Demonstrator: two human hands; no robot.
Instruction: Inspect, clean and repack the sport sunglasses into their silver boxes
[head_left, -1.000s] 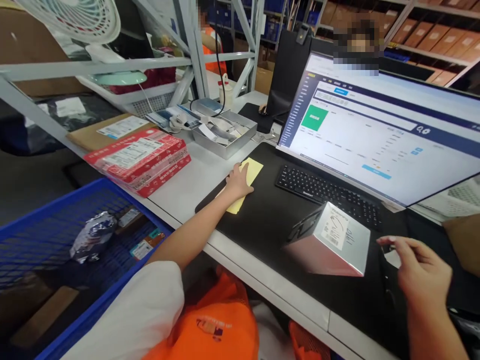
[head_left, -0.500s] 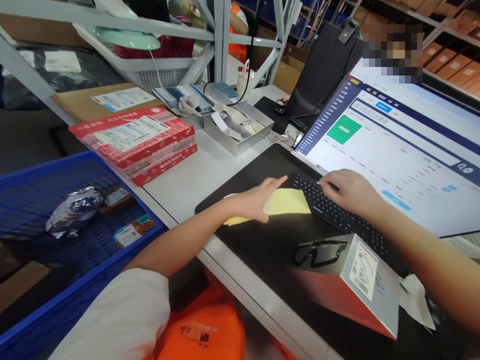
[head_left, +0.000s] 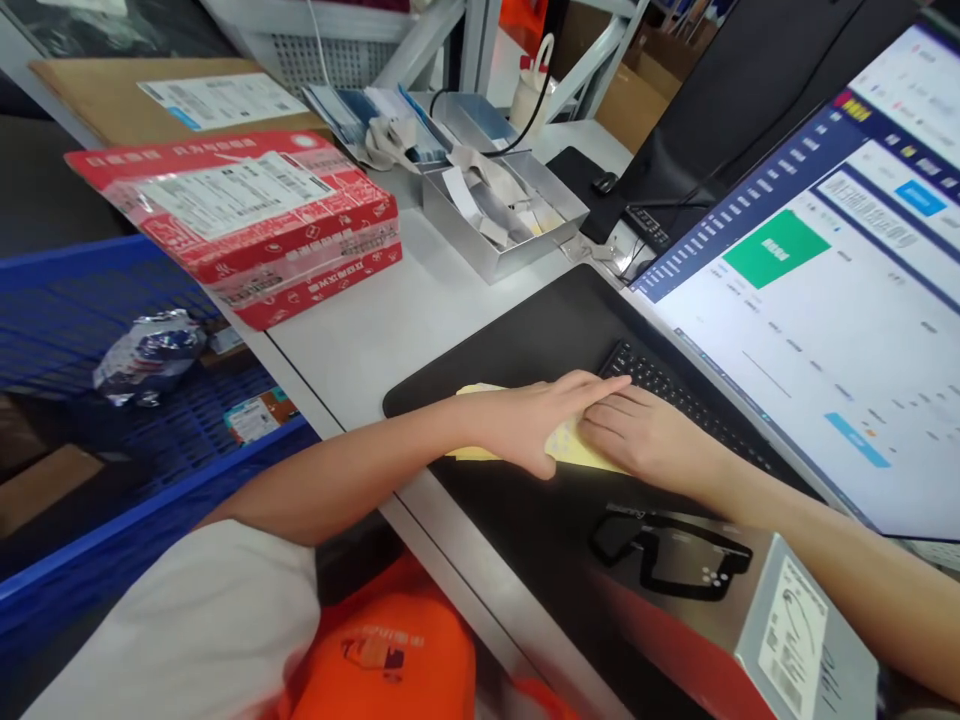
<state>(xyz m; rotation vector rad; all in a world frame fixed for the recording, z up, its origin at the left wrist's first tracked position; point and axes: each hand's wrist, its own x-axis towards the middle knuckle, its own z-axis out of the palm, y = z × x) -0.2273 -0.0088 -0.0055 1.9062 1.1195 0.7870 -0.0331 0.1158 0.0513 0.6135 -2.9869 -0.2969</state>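
Yellow paper: lies flat on the black mat (head_left: 525, 340), toward its near edge; the yellow paper (head_left: 585, 448) is partly covered by both hands.
Left hand: the left hand (head_left: 529, 420) rests over the paper on the mat, fingers extended, thumb spread.
Right hand: the right hand (head_left: 637, 425) bears on the paper's far end on the mat, fingers curled; whether it pinches the paper cannot be told.
Hand spacing: together, the left fingertips meeting the back of the right fingers.
Work done, as judged: paper is laid out on the mat and steadied.
Work open, as judged: hands are not yet off the paper; the glasses-print box (head_left: 720, 610), on the mat nearer the person, carries no outer wrapping.
Paper count: one visible spread; number of sheets cannot be told.
Box count: one, label on its end face.
Keyboard count: one keyboard (head_left: 671, 395) at the mat's far right side, below one lit screen (head_left: 862, 300).
Parcel count: one brown parcel (head_left: 112, 105) and red packaging (head_left: 292, 225), left of the mat on the tabletop (head_left: 375, 320); whether the red layers are one or two parcels cannot be told.
Tray count: one metal tray (head_left: 495, 255), beyond the mat, holding strips; strips uncounted, overlapping.
Crate count: one blue crate (head_left: 112, 540), left of the mat, with one silver bag (head_left: 152, 355) inside.
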